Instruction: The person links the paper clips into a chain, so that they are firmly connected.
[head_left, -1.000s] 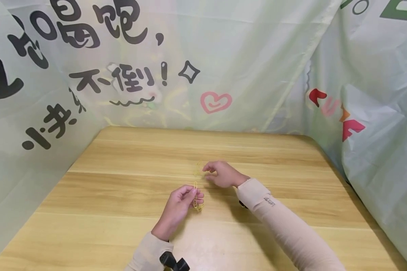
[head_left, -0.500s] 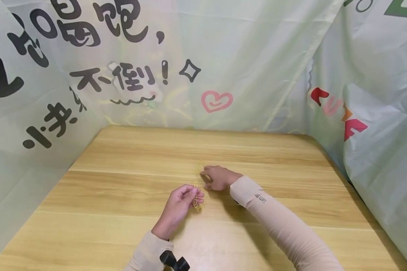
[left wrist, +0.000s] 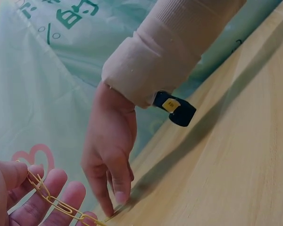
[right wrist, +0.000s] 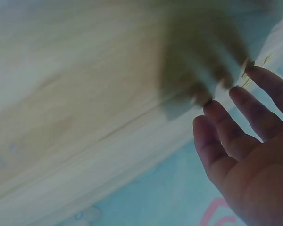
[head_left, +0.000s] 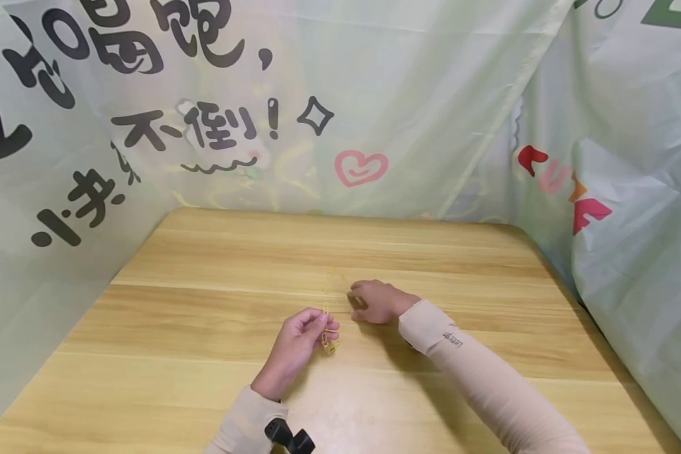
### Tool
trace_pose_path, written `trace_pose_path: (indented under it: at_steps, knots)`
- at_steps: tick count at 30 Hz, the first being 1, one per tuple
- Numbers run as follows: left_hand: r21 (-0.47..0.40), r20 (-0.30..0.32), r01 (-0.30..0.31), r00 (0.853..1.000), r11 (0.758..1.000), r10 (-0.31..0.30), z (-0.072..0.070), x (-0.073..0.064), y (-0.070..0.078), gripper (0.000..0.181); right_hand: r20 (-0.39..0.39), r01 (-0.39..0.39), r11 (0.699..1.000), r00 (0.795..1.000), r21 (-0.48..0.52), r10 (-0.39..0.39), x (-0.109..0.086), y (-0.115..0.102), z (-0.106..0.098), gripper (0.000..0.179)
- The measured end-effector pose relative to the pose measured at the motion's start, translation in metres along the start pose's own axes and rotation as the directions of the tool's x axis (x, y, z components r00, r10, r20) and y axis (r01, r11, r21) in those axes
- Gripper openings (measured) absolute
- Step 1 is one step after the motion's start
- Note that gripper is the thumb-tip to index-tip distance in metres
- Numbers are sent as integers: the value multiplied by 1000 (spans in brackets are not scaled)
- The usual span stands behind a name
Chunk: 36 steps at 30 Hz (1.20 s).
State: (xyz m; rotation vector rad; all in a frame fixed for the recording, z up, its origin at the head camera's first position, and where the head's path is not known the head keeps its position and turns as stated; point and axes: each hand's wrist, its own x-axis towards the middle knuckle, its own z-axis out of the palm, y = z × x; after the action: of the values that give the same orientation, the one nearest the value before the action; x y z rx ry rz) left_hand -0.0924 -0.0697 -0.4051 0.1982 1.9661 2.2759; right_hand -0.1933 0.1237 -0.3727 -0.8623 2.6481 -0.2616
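My left hand (head_left: 295,345) pinches a chain of yellow paper clips (head_left: 326,340) between thumb and fingers. In the left wrist view the linked clips (left wrist: 61,204) run across the fingers, one end at the thumb tip. Beyond it, my right hand (head_left: 379,301) is low over the table with fingers slightly bent and pointing down. Its fingertips are at or close to the tabletop beside loose yellow paper clips (head_left: 342,277). In the right wrist view, thin clips (right wrist: 267,60) lie just past the index fingertip; whether it touches one is hard to tell.
The wooden table (head_left: 204,315) extends around both hands. A printed pale cloth (head_left: 420,113) hangs behind it and along both sides. A black wrist camera (head_left: 289,436) sits at the left sleeve.
The right hand lowered and moved left to the loose clips, then drew back slightly right. A loose clip now lies more to the right. The left hand holds its chain nearly still.
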Motion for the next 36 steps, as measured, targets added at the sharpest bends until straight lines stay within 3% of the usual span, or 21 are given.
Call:
trace_pose_path:
  at_steps: [6, 12, 23, 26, 31, 36]
  knots:
    - [2, 2, 2, 1000, 1000, -2, 0, 0, 0, 23, -66, -27, 996, 997, 83, 32, -3, 4, -3, 27]
    - [3, 2, -2, 1000, 1000, 2, -1, 0, 1, 23, -123, -107, 989, 985, 104, 120, 6, 8, -4, 21]
    - [0, 13, 1, 1000, 1000, -1, 1, -2, 2, 23, -78, -275, 956, 956, 103, 284, 25, 6, -3, 13]
    - [1, 15, 2, 1000, 1000, -2, 1, -2, 2, 23, -69, -289, 952, 953, 104, 296, 27, 7, -3, 5]
    - [9, 10, 5, 1000, 1000, -5, 1, -2, 2, 24, -47, -271, 956, 960, 109, 277, 25, 5, -3, 21]
    - [5, 8, 8, 1000, 1000, -8, 2, -1, 1, 25, -36, -254, 957, 965, 136, 261, 22, 5, -1, 25]
